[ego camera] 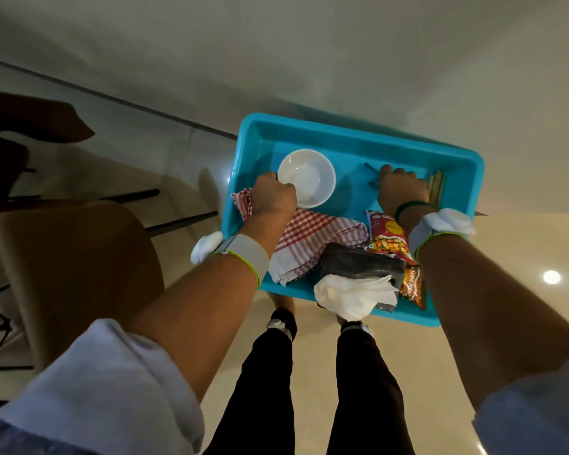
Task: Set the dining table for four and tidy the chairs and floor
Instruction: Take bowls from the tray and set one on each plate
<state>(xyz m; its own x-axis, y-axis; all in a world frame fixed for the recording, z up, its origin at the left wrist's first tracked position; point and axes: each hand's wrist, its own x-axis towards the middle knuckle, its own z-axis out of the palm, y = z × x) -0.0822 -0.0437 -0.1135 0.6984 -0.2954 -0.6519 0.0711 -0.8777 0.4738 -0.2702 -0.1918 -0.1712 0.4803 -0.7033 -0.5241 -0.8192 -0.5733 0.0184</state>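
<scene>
Home dining room: glass table, tan chair

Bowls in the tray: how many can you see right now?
1. A white bowl sits at the far left of the blue tray, beside the left hand. The right hand and checked cloth cover part of the tray, so another could be hidden.

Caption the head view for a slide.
Left hand by white bowl, right hand gripping dark utensils, inside a blue tray.
</scene>
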